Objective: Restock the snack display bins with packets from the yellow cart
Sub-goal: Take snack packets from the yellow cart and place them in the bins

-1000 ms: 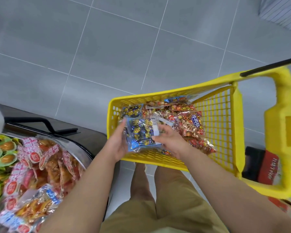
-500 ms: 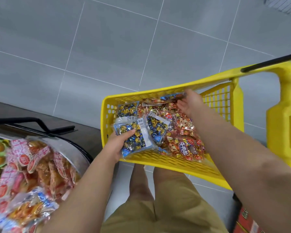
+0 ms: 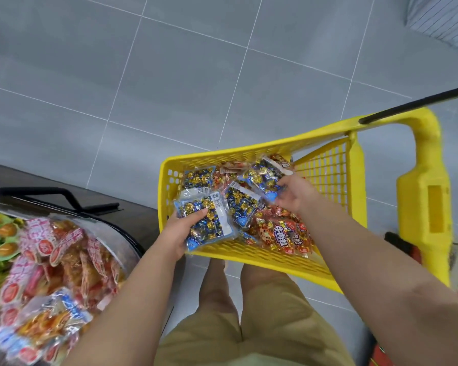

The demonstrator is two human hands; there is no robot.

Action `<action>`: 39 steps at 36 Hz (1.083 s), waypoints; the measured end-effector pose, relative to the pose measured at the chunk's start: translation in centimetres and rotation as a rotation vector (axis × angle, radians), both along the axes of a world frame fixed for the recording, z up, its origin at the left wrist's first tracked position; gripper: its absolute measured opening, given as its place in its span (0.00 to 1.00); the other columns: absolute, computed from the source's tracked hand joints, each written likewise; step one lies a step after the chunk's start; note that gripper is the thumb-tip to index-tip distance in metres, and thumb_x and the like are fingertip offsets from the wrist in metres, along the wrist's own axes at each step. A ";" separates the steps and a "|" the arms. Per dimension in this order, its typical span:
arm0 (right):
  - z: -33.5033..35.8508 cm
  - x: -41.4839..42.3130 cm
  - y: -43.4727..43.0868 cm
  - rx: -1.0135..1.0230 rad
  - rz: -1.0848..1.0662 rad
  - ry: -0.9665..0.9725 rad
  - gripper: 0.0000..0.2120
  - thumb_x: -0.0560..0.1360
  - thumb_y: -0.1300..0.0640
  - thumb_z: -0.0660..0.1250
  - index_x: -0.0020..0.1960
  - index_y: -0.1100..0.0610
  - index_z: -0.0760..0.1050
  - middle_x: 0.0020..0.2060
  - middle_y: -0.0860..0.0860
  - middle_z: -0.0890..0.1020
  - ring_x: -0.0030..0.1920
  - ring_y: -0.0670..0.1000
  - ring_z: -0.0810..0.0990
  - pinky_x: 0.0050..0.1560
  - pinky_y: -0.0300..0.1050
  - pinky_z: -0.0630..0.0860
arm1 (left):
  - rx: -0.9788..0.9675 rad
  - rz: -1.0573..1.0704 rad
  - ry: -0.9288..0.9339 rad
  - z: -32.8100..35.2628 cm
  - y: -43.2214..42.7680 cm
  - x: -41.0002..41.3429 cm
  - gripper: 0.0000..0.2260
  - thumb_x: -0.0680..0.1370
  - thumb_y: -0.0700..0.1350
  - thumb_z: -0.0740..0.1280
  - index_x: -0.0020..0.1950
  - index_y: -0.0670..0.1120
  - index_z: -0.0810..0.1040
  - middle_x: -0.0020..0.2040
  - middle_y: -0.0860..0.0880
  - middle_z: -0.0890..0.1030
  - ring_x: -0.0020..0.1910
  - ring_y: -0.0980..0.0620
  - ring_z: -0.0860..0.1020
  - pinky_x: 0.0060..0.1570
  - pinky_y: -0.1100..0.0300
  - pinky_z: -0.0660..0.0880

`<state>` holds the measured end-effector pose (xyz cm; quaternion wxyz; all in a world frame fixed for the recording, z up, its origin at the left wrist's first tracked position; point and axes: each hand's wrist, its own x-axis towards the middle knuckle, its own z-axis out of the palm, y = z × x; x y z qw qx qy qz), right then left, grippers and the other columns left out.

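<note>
Floor [image 3: 196, 75] open | left grip [image 3: 179, 232], right grip [image 3: 295, 192] hold packets [image 3: 209, 217] over yellow cart [image 3: 249, 152]

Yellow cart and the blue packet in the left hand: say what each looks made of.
Yellow cart: probably moulded hard plastic, slightly glossy; its walls are a one-colour lattice of holes. Blue packet in the left hand: thin clear plastic film, shiny; gold-wrapped candies show through and glare sits on its creases. Their wrappers look foil-like, though that is uncertain.
</note>
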<state>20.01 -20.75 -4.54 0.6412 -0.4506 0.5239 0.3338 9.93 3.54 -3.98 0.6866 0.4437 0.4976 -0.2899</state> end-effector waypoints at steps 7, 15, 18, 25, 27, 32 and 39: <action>4.1 -6.7 -0.7 0.048 0.090 -0.114 0.13 0.75 0.71 0.52 0.38 0.55 0.60 0.33 0.52 0.62 0.31 0.49 0.63 0.33 0.45 0.63 | -0.029 0.023 -0.083 2.9 0.5 -2.0 0.27 0.73 0.38 0.72 0.70 0.45 0.69 0.59 0.40 0.81 0.54 0.39 0.81 0.42 0.44 0.82; 7.8 -10.2 1.2 0.122 0.260 -0.274 0.40 0.74 0.70 0.65 0.77 0.54 0.46 0.73 0.54 0.60 0.63 0.50 0.70 0.59 0.49 0.70 | 0.098 -0.078 -0.196 6.7 1.9 -6.0 0.22 0.72 0.39 0.73 0.65 0.43 0.75 0.55 0.43 0.83 0.50 0.49 0.82 0.41 0.57 0.79; 8.6 -10.5 1.8 0.143 0.378 -0.284 0.47 0.71 0.75 0.65 0.77 0.49 0.44 0.77 0.52 0.46 0.75 0.53 0.51 0.73 0.54 0.50 | 0.123 0.002 -0.223 8.3 2.0 -8.5 0.19 0.72 0.38 0.74 0.61 0.43 0.77 0.56 0.42 0.83 0.50 0.47 0.82 0.44 0.55 0.78; 11.0 -11.6 3.5 0.169 0.680 -0.452 0.37 0.69 0.73 0.69 0.74 0.58 0.59 0.71 0.57 0.67 0.65 0.56 0.72 0.67 0.54 0.67 | 0.246 0.303 -0.232 11.5 0.0 -16.3 0.18 0.71 0.38 0.74 0.58 0.47 0.75 0.38 0.54 0.85 0.33 0.62 0.82 0.27 0.66 0.76; 12.2 -12.5 4.4 0.098 0.828 -0.594 0.28 0.69 0.71 0.69 0.67 0.59 0.69 0.56 0.57 0.81 0.51 0.55 0.80 0.52 0.50 0.75 | 0.216 0.426 -0.212 12.4 -0.8 -18.8 0.21 0.72 0.39 0.74 0.64 0.44 0.73 0.42 0.49 0.85 0.36 0.54 0.84 0.30 0.61 0.78; 15.8 -16.8 8.2 0.006 1.178 -1.251 0.23 0.67 0.71 0.71 0.57 0.52 0.76 0.49 0.51 0.80 0.48 0.45 0.77 0.49 0.21 0.67 | 0.125 0.685 -0.252 14.3 -2.3 -25.0 0.10 0.76 0.43 0.68 0.56 0.43 0.77 0.42 0.43 0.85 0.37 0.46 0.84 0.34 0.50 0.81; 18.1 -25.3 12.3 0.330 1.750 -2.021 0.21 0.62 0.70 0.67 0.53 0.59 0.82 0.52 0.56 0.81 0.57 0.55 0.76 0.64 0.44 0.67 | 0.096 0.963 -0.375 17.3 -2.1 -32.8 0.19 0.80 0.54 0.59 0.55 0.42 0.83 0.53 0.41 0.84 0.49 0.44 0.84 0.50 0.48 0.77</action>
